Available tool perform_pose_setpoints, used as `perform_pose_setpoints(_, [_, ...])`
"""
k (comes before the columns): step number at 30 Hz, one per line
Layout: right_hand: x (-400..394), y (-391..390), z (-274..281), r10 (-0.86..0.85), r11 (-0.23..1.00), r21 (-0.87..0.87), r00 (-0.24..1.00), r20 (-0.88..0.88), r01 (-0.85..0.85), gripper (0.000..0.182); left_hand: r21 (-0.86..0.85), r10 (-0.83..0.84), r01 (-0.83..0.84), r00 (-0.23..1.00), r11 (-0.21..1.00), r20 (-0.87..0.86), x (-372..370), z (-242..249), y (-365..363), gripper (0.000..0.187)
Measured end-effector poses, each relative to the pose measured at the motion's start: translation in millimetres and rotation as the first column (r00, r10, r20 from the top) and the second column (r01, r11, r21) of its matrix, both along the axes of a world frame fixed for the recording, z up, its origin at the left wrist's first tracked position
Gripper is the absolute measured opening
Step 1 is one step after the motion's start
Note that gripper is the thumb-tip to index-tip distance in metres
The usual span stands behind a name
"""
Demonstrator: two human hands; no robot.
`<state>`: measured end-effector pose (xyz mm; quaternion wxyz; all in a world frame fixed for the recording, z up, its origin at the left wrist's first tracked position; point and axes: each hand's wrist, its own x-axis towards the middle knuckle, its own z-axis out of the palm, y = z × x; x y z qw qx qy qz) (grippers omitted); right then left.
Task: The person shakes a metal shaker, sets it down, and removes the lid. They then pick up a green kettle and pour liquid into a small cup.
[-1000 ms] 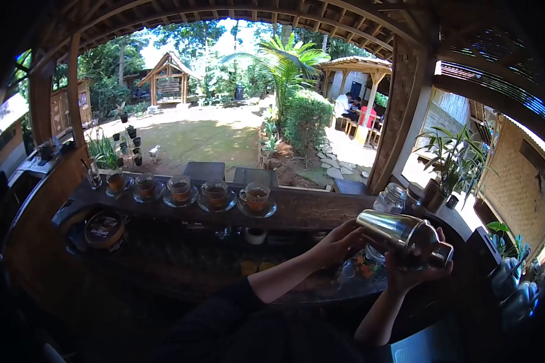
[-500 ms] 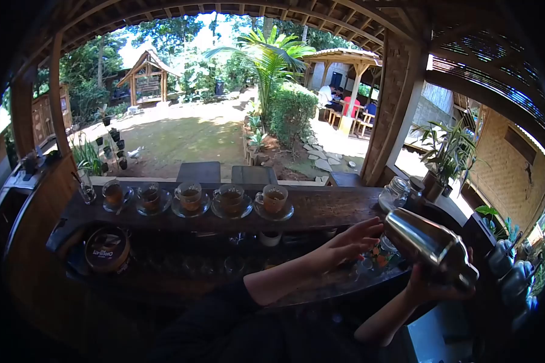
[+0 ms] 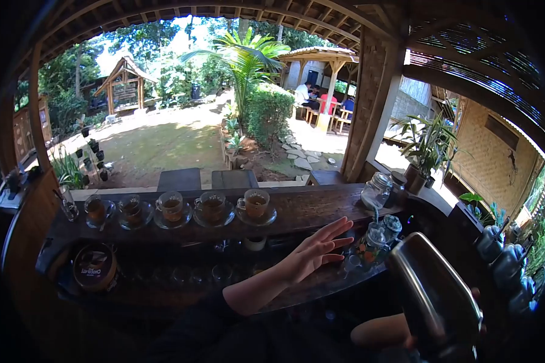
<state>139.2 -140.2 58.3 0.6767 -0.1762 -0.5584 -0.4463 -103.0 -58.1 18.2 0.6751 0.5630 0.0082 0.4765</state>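
My right hand (image 3: 475, 330) grips a steel cocktail shaker (image 3: 433, 296) low at the right, tilted with its wide end up; the hand is mostly hidden behind it. My left hand (image 3: 312, 251) hovers open, fingers spread, over the dark wooden counter (image 3: 309, 209), holding nothing. Its fingertips point toward small glass jars (image 3: 375, 239) with coloured contents.
Several glass cups of tea on saucers (image 3: 212, 209) line the upper counter ledge. A round tin (image 3: 94, 269) sits at the lower left. A lidded glass jar (image 3: 375, 190) and a potted plant (image 3: 427, 148) stand at the right. People sit at a far hut (image 3: 321, 100).
My right hand has swung the shaker down and to the right, closer to me. My left hand has let go of it and spread open over the counter. The view has shifted right.
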Motion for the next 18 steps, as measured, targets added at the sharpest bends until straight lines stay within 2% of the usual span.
perform_pose_setpoints(2, [-1.3,3.9,1.3,0.149,0.989,-0.01,0.988,0.04,-0.149,0.104,0.021,0.024,-0.024,1.0,0.999,-0.015,9.1,4.0,0.3,0.073])
perform_pose_setpoints(4, [-5.3,12.4,3.8,0.289,0.957,-0.027,0.955,0.074,-0.288,0.104,-0.027,-0.018,0.021,0.997,0.999,0.081,20.9,4.0,2.1,0.072])
perform_pose_setpoints(8, [-28.8,46.3,14.2,0.551,0.834,-0.095,0.822,0.144,-0.543,0.107,-0.09,-0.008,0.019,0.993,0.996,0.119,47.7,5.0,7.9,0.069])
perform_pose_setpoints(18, [57.0,14.2,-18.8,0.701,0.652,-0.363,0.711,-0.045,-0.666,0.1,-0.074,0.017,-0.008,0.991,0.997,0.13,112.2,16.0,30.8,0.063])
